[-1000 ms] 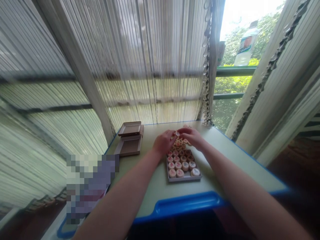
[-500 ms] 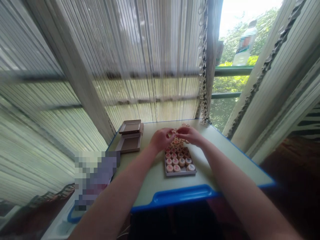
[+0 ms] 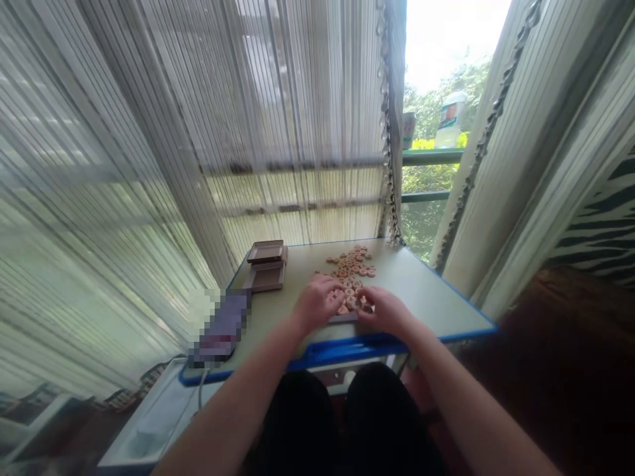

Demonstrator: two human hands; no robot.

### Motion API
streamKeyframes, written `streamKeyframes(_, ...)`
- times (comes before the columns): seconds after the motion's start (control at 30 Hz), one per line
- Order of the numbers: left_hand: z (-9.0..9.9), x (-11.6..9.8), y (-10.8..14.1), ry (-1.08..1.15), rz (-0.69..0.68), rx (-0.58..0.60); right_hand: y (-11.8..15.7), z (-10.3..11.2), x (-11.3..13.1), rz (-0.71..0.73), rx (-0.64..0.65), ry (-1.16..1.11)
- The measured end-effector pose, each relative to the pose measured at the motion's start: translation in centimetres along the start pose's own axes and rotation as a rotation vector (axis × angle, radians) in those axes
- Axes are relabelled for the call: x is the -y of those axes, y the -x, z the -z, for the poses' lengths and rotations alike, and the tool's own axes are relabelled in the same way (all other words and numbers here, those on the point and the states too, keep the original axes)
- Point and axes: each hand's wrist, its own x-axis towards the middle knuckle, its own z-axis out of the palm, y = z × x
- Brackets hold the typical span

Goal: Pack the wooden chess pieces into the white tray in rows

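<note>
Round wooden Chinese chess pieces [image 3: 350, 299] with painted characters lie in a shallow box [image 3: 343, 318] near the table's front edge. My left hand [image 3: 317, 304] is over the box's left side, with its fingers curved and the thumb apart. On the right side, my right hand [image 3: 385, 309] has thumb and fingers curled around a piece [image 3: 367, 307] at the box's edge. The hands cover both sides of the box. Behind it, many loose Chinese chess pieces [image 3: 351, 263] spread in a heap across the table.
Two shallow trays, a far one [image 3: 266, 251] and a nearer one [image 3: 268, 276], stand at the table's back left. A blurred dark packet [image 3: 223, 327] lies at the left edge. The blue-rimmed table [image 3: 431, 297] stands before striped curtains [image 3: 297, 99]. Bottles are by the window.
Both hands have come back from the loose pieces to the box and moved apart, now covering its sides. The view has shifted, and the loose heap shows more fully.
</note>
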Motion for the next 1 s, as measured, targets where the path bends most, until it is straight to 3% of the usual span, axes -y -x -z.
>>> streamKeyframes(0.2,-1.6,-1.5,2.2,0.021,0.03,-0.16,1.1,-0.8,-0.5,-0.052,-0.143,-0.122)
streamKeyframes(0.57,-2.3,-2.0,3.3,-0.187,-0.086,-0.027,1.2,-0.7,0.0,0.036,-0.094,-0.045)
streamKeyframes(0.77,-2.3,-2.1,3.0,-0.197,-0.154,0.065,1.4,-0.6,-0.2,0.027,-0.063,-0.06)
streamKeyframes(1.0,-2.2,-2.0,3.0,-0.185,-0.169,0.077,1.4,-0.5,-0.1,0.003,-0.043,-0.105)
